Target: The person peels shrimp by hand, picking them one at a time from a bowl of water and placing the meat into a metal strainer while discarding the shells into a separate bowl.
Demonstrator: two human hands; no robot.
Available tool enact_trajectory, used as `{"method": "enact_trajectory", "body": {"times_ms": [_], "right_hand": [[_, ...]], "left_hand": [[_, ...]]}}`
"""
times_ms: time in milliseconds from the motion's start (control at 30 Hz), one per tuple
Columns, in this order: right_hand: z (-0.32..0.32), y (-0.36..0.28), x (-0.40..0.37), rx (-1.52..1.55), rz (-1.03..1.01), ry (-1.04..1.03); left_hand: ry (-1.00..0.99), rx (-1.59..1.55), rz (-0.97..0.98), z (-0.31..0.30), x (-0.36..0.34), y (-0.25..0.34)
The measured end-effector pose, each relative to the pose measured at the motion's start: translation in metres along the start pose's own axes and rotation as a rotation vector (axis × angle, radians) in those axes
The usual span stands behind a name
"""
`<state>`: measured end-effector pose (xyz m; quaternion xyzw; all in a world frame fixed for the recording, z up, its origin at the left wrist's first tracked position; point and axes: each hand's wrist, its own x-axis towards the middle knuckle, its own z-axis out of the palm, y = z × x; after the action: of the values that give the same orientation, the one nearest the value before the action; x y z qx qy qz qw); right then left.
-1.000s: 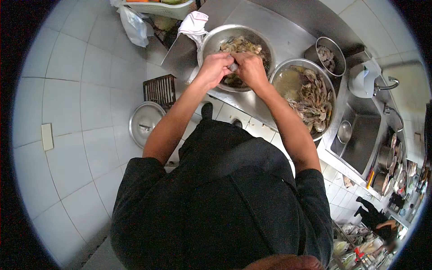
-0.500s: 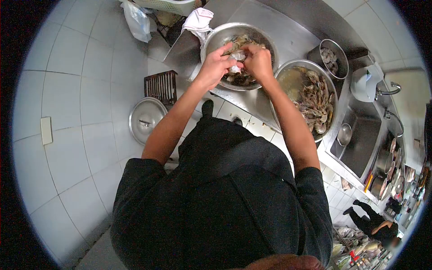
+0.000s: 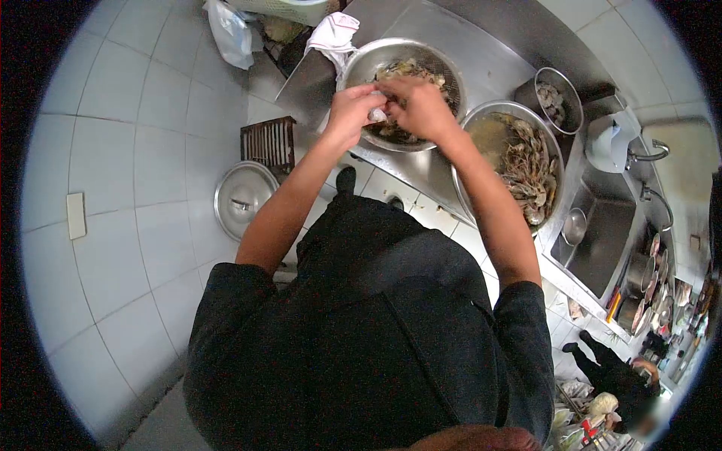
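Both hands are together over a round steel bowl (image 3: 361,62) with brownish shells and scraps in it. My left hand (image 3: 353,111) is closed round a small pale, greyish piece (image 3: 377,115), which looks like a peeled shrimp. My right hand (image 3: 421,107) meets it from the right with bent fingers, its fingertips at the piece; what they pinch is hidden. Beside the bowl, a larger steel bowl (image 3: 459,184) holds whole shrimp (image 3: 530,169) in cloudy liquid. A deep steel container (image 3: 568,79) behind it holds grey peeled pieces (image 3: 551,101).
A white cloth (image 3: 333,34) hangs by the first bowl. Right of the counter are a sink (image 3: 602,240), a ladle or small bowl (image 3: 574,225) and taps (image 3: 653,150). A round lid (image 3: 244,201) and a slatted rack (image 3: 268,144) are at left. Another person (image 3: 613,379) is at lower right.
My right hand has shifted left, closer to my left hand. My left fingers, spread before, have closed round the pale piece. The other person has bent toward the items at lower right.
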<state>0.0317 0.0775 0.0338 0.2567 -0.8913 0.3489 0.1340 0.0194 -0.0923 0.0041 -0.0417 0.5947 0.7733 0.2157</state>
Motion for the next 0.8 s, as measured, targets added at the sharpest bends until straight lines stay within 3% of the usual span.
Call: {"method": "enact_trajectory", "body": {"times_ms": [100, 367, 800], "right_hand": [[0.013, 0.005, -0.008, -0.079, 0.072, -0.06], [0.011, 0.005, -0.018, -0.144, 0.216, -0.173], [0.018, 0.009, -0.019, -0.104, 0.274, -0.017]], "left_hand": [[0.091, 0.072, 0.001, 0.01, 0.0, 0.001], [0.031, 0.141, 0.002, 0.014, 0.009, -0.012], [0.011, 0.157, 0.068, 0.017, 0.002, -0.012]]}}
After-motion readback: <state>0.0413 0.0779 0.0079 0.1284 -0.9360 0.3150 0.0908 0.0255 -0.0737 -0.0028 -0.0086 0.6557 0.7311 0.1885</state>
